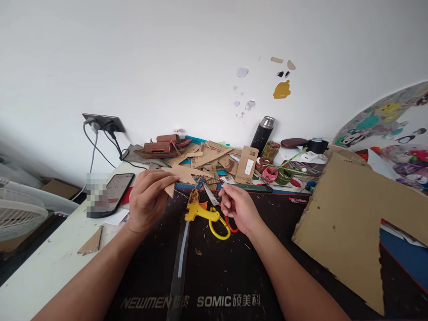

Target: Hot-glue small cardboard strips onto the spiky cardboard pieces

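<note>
- Head view, whole scene: a person sits at a worktop [50,263] whose middle is covered by a dark mat [220,267] with pale lettering along its near edge.
- Left hand [147,198]: closed around a small cardboard piece [170,189], thumb and fingers pinching it; the piece is held just above the mat's far left corner and its pointed tip sticks out below the fingers.
- Right hand [239,207]: fingers curled inward, fingertips drawn together; whether they pinch anything cannot be told. It hovers just right of the scissors.
- Scissors [217,214]: lying on the mat between the two hands, blades pointing away from the person, one yellow and one red handle loop; the red loop lies partly under the right hand.
- Glue gun [197,207]: yellow, lying on the mat just left of the scissors and touching them.
- Ruler [182,258]: a long dark strip running from the glue gun toward the near edge.
- Cardboard scraps [203,162]: a loose heap at the far side, behind both hands.
- Large cardboard sheet [347,223]: lying at the right, with a notch cut out of its right edge.
- Phone [115,191]: screen lit, lying left of the left hand.
- Flask [262,133]: black, upright against the wall behind the heap.
</note>
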Demonstrator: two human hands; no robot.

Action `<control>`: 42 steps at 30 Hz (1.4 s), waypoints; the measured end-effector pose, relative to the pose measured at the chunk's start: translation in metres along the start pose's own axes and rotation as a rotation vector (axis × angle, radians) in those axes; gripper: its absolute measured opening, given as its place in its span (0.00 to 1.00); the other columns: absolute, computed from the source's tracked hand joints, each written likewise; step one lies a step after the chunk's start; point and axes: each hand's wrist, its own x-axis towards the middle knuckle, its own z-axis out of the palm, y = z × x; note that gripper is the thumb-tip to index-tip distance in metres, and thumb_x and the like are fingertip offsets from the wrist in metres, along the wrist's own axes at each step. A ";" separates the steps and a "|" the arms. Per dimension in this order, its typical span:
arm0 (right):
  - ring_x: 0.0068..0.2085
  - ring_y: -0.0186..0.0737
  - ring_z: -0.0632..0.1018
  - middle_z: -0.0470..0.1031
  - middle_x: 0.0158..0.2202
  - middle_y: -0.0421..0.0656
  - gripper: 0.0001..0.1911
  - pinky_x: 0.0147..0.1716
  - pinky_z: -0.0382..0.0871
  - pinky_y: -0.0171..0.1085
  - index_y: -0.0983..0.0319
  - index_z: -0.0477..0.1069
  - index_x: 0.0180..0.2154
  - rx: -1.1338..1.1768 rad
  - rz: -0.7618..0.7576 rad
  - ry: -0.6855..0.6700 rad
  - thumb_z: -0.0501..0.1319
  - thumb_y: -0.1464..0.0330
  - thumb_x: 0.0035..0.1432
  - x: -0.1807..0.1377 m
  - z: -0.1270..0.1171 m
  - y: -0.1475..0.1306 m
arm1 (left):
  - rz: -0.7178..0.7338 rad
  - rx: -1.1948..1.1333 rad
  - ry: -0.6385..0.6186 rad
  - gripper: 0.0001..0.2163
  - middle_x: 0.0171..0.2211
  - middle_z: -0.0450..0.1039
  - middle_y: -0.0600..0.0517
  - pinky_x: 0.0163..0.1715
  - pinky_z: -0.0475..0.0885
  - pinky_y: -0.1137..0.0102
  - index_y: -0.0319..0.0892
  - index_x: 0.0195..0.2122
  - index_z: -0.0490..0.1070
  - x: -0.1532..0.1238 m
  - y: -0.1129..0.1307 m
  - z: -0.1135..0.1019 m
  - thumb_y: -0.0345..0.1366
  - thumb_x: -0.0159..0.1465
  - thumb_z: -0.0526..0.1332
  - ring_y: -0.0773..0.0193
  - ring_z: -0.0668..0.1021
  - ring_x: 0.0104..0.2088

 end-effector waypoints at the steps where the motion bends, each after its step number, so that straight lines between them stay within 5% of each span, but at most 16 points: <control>1: 0.16 0.30 0.68 0.63 0.17 0.32 0.28 0.14 0.47 0.30 0.62 0.76 0.28 0.002 0.000 -0.002 0.78 0.45 0.50 0.000 0.000 0.000 | 0.008 0.005 -0.008 0.13 0.44 0.85 0.48 0.48 0.78 0.60 0.52 0.52 0.82 -0.001 0.000 0.000 0.28 0.72 0.66 0.57 0.84 0.45; 25: 0.16 0.31 0.69 0.65 0.18 0.33 0.32 0.14 0.48 0.31 0.62 0.77 0.30 0.001 0.050 -0.039 0.75 0.38 0.50 -0.002 0.002 -0.002 | 0.228 0.105 -0.181 0.16 0.48 0.86 0.50 0.49 0.77 0.56 0.55 0.57 0.82 -0.007 0.001 0.004 0.29 0.72 0.65 0.52 0.84 0.49; 42: 0.16 0.30 0.68 0.64 0.17 0.32 0.26 0.15 0.47 0.31 0.62 0.77 0.29 -0.008 0.025 -0.051 0.77 0.46 0.51 0.000 0.000 0.001 | 0.265 0.154 -0.194 0.19 0.50 0.86 0.50 0.50 0.76 0.56 0.58 0.61 0.81 -0.010 -0.008 0.001 0.31 0.72 0.67 0.51 0.84 0.50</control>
